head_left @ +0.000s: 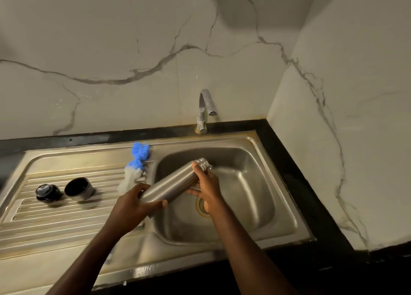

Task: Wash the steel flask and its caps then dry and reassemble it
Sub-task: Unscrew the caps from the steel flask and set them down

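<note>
Head view: the steel flask (171, 183) is held tilted over the sink (255, 194) basin, gripped at its base by the left hand (131, 203) and near its threaded neck by the right hand (206, 190). Left of the sink basin, two caps (47, 192) (79, 189) are placed on the drainboard.

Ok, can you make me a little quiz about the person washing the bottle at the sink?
1. True or false: both hands hold the steel flask over the sink.
2. Which hand is nearer the flask's open neck? A) left hand B) right hand
3. Fill in: the two caps, the black inner cap and the steel cup cap, sit on the ribbed ____ beside the basin.

Key: 1 true. 2 B. 3 drainboard.
</note>
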